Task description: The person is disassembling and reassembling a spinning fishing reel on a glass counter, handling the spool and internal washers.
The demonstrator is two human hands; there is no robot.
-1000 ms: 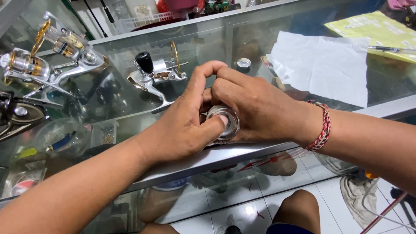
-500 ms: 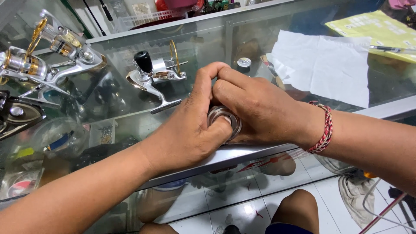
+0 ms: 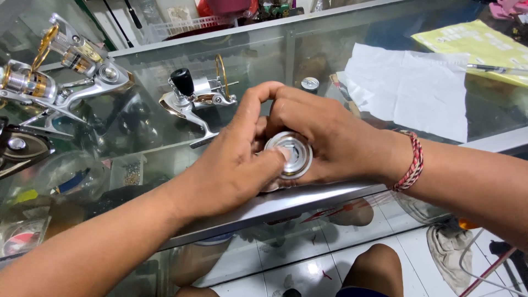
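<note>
Both hands meet at the centre of the glass counter (image 3: pixel 137 159), near its front metal edge. Between them sits a round silver spool (image 3: pixel 290 154), flat face up toward the camera.

Left hand (image 3: pixel 236 159): closed around the spool from 9 o'clock, thumb tip pressed on its face, index finger arched over the top.

Right hand (image 3: pixel 330 137): cupped around the spool from 3 o'clock, fingers wrapped behind and under it (fingertips hidden). Red-and-white braided bracelet (image 3: pixel 411 162) on that wrist.

At 11 o'clock from the hands, just beside them, a silver reel body with a black knob (image 3: pixel 192 99) lying on the glass. Farther out at 10 o'clock, a larger silver-and-gold reel (image 3: pixel 60 71). A small round cap (image 3: pixel 309 83) at 12 o'clock. White paper sheet (image 3: pixel 412 88) at 2 o'clock; beyond it a yellow sheet (image 3: pixel 473 47) with a pen (image 3: pixel 495 69) across it.
</note>
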